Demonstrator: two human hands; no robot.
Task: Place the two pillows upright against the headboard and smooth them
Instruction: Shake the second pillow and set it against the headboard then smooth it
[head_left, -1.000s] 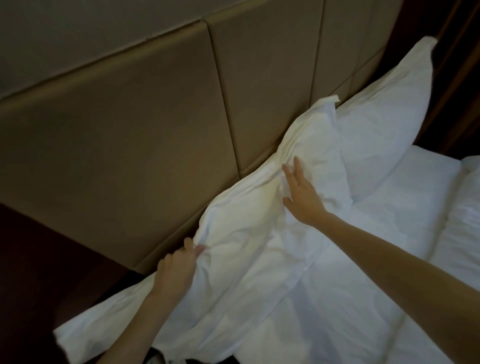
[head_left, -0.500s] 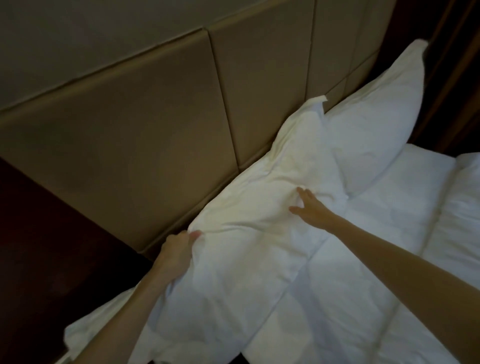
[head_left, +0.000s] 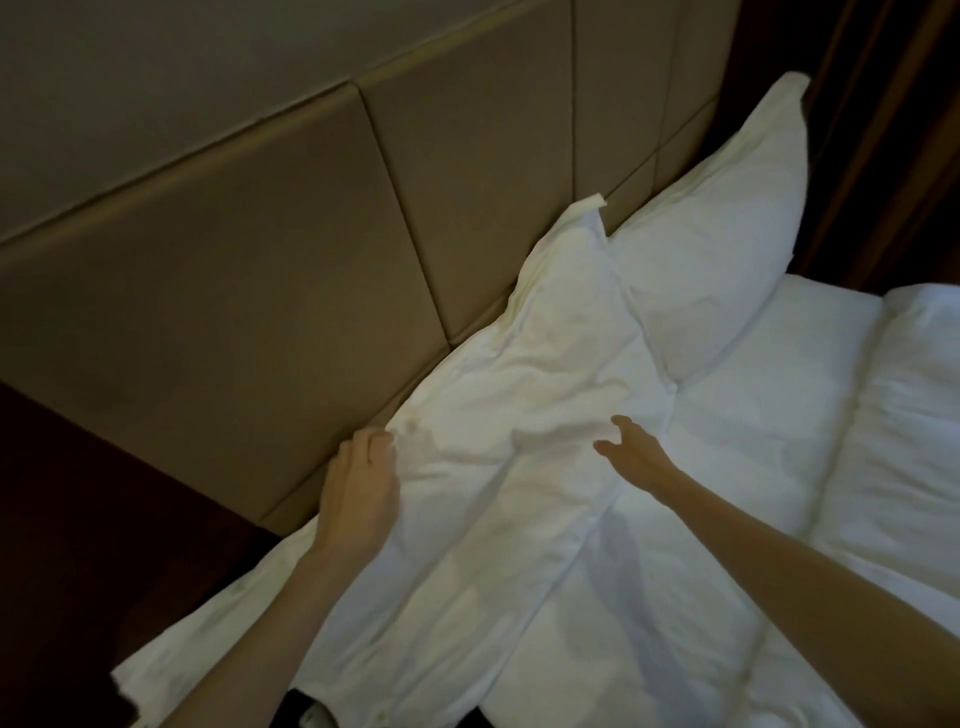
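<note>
Two white pillows lean against the padded tan headboard (head_left: 260, 291). The near pillow (head_left: 524, 395) is wrinkled and slumps low, its top corner sticking up. The far pillow (head_left: 727, 228) stands upright behind it, partly overlapped by the near one. My left hand (head_left: 358, 488) grips the near pillow's upper left edge by the headboard, fingers curled on the fabric. My right hand (head_left: 631, 454) hovers over the pillow's lower right part with fingers spread, holding nothing.
A white duvet (head_left: 779, 493) covers the bed to the right, and a loose white sheet edge (head_left: 208, 639) hangs at lower left. Dark wood (head_left: 78, 519) lies left of the bed. A dark curtain (head_left: 893, 130) hangs at far right.
My right hand has slid down off the pillow's middle and lifted, fingers spread. My left hand has moved up along the pillow's edge near the headboard. The pillow now lies lower.
</note>
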